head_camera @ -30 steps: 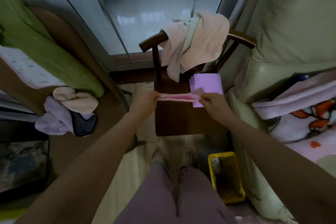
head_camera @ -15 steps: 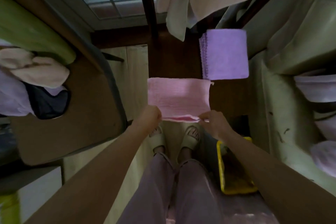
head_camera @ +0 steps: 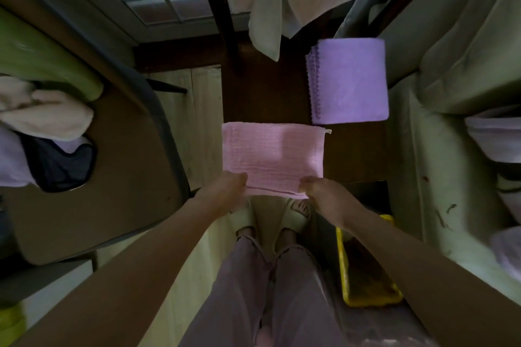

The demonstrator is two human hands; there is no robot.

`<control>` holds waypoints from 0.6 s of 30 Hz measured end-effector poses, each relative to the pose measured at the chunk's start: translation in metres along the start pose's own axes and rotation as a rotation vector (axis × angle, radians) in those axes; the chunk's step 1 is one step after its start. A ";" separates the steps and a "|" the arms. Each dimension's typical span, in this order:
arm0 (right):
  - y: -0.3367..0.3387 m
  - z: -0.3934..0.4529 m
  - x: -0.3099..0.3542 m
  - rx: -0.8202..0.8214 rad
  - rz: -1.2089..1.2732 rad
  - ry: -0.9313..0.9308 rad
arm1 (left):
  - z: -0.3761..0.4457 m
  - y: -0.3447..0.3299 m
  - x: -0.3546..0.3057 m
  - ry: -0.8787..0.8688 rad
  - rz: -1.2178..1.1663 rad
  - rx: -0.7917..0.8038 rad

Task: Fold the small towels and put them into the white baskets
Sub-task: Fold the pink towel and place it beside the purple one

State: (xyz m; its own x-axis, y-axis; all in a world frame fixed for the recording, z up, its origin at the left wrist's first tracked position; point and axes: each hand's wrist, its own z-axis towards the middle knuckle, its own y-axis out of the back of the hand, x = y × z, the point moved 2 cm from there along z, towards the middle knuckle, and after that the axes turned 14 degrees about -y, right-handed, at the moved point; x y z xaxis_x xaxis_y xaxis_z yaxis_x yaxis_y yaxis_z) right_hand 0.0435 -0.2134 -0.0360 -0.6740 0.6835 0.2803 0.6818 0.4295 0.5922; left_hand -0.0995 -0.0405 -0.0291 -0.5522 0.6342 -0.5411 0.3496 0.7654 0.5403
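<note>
Dark chair seat (head_camera: 270, 98) bears pink towel (head_camera: 272, 155), fingers (head_camera: 306, 187) pinching near edge.

A dark wooden chair seat (head_camera: 270, 98) carries a folded purple towel (head_camera: 349, 82) at its far right corner. A pink towel (head_camera: 272, 158) lies nearer, just beside the purple one, overhanging the seat's front edge.

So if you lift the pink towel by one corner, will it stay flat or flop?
The pink towel would probably flop: it's thin folded cloth. Probably light too, since both hands only pinch its near edge. It shouldn't slip much; its surface looks ribbed.
</note>
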 end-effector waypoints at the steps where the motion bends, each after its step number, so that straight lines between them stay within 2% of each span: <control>1: -0.001 0.004 -0.001 0.029 0.052 -0.030 | 0.000 0.004 -0.004 -0.019 0.016 0.032; 3: 0.001 0.014 -0.004 0.031 0.112 -0.066 | 0.007 0.006 -0.001 -0.018 0.028 0.040; 6: 0.013 0.035 -0.005 -0.114 0.196 -0.062 | 0.023 0.011 0.015 0.077 -0.091 -0.114; 9: 0.029 0.060 -0.003 -0.339 0.256 -0.041 | 0.043 0.023 0.026 0.080 0.154 -0.228; 12: 0.041 0.082 0.001 -0.472 0.274 0.036 | 0.067 0.033 0.035 0.015 0.182 -0.397; 18: 0.037 0.114 -0.002 -0.525 0.010 -0.061 | 0.100 0.034 0.042 -0.013 0.298 -0.440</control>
State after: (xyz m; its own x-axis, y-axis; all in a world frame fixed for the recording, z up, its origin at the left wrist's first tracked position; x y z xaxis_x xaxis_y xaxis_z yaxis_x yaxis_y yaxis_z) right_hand 0.1026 -0.1317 -0.1006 -0.6401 0.7256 0.2525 0.4430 0.0800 0.8930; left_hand -0.0347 0.0234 -0.0977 -0.4665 0.8209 -0.3294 0.1376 0.4353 0.8897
